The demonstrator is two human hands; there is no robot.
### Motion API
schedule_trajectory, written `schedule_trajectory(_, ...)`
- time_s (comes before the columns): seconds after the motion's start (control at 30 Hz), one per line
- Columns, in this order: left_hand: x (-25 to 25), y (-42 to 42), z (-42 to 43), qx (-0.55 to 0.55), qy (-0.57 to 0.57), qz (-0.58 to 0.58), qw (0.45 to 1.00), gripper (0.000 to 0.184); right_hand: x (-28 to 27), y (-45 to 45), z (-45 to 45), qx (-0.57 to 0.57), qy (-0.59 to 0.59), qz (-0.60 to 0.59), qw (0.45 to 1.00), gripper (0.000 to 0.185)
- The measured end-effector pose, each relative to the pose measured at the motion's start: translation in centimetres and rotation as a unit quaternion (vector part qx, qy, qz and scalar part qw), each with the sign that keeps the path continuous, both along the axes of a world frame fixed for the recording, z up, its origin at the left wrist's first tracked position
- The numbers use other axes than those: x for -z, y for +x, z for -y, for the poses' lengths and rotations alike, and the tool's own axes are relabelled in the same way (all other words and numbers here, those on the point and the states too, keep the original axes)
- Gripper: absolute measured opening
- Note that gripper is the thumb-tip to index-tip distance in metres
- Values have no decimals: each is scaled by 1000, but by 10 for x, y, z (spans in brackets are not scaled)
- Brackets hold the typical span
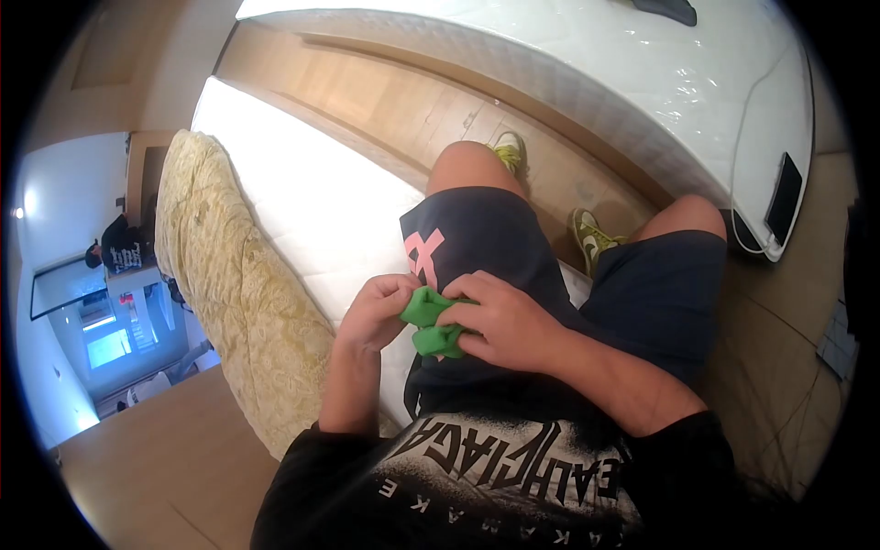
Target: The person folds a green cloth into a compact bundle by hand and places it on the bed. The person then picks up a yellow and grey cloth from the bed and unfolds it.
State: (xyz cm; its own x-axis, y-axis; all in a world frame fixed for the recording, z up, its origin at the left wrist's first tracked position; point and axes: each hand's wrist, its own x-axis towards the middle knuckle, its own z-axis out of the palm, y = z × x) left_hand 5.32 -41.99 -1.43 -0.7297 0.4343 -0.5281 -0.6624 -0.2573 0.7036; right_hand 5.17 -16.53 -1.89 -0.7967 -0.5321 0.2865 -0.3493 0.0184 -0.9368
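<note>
A bunched green cloth item [426, 306], in two soft lobes, is held over the lap at the front of the dark shorts. My left hand [378, 310] pinches its upper left edge between thumb and fingers. From the other side, the curled fingers of my right hand [500, 321] grip the right part of the cloth, with fingertips at the gap between the lobes. The fingers partly cover the cloth, so its full shape is hidden.
A white mattress [302, 174] bears a patterned yellowish quilt [229, 266]. Ahead lies another plastic-covered mattress [632, 92] with a phone [784, 197], a white cable and a dark item [669, 9]. Wooden floor [541, 165] shows between them. A person [122, 246] is farther off at the left.
</note>
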Motion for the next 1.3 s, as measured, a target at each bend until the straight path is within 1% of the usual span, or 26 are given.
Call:
schedule_trajectory(0.07, 10, 2, 5, -7, 19, -9, 1000, 34, 0, 1, 0, 8, -12, 16, 1000, 24)
schedule_trajectory(0.13, 15, 4, 7, -13, 31, -16, 999, 33, 1, 1, 0, 0, -24, 92, 996, 24)
schedule_trajectory(0.17, 10, 3, -2, -46, -42, -44, 997, 27, 2, 1, 0, -3, -29, 129, 991, 24)
schedule_trajectory(0.23, -9, 0, -29, -110, -187, -99, 971, 18, 5, -1, 1, 23, -23, 154, 988, 24)
schedule_trajectory(0.27, -15, 2, -26, -71, -364, -196, 908, 19, 7, -1, 1, 37, -20, 166, 985, 24)
schedule_trajectory(0.3, -23, 4, -23, -15, -423, -289, 858, 25, 10, -1, 2, 51, -16, 183, 982, 24)
schedule_trajectory(0.33, -32, 6, -24, 40, -475, -377, 794, 31, 10, -2, 2, 53, -12, 185, 981, 24)
schedule_trajectory(0.37, -42, 7, -30, 85, -475, -381, 789, 40, 9, -3, 2, 54, -7, 187, 981, 25)
schedule_trajectory(0.4, -49, 5, -41, 102, -452, -393, 794, 41, 9, -3, 3, 52, -3, 189, 981, 25)
schedule_trajectory(0.47, -46, 0, -47, 129, -453, -386, 793, 40, 10, -1, 5, 57, 3, 181, 982, 26)
schedule_trajectory(0.57, -47, -4, -42, 159, -428, -365, 811, 43, 7, -1, 2, 61, -1, 178, 982, 27)
schedule_trajectory(0.67, -38, -6, -34, 145, -378, -326, 854, 40, 0, -2, -3, 57, -8, 197, 979, 25)
schedule_trajectory(0.7, -35, -7, -32, 131, -363, -335, 860, 35, -1, -3, -3, 56, -11, 205, 977, 25)
schedule_trajectory(0.8, -34, -15, -36, 36, -305, -277, 911, 31, 10, -1, 3, 78, -31, 191, 978, 23)
schedule_trajectory(0.9, -29, -28, -29, 88, -312, -279, 904, 28, 8, 1, 2, 74, -16, 182, 980, 17)
schedule_trajectory(0.97, -23, -34, -26, 100, -300, -281, 906, 26, 7, 1, 1, 70, -6, 186, 980, 18)
schedule_trajectory(1.07, -21, -39, -27, 128, -287, -244, 917, 21, 3, 1, 0, 83, 4, 205, 975, 21)
schedule_trajectory(1.2, -28, -36, -30, 125, -260, -202, 936, 17, 2, 1, 2, 105, 2, 221, 970, 28)
schedule_trajectory(1.3, -29, -35, -30, 119, -253, -194, 940, 16, -3, -2, -1, 76, 21, 242, 967, 30)
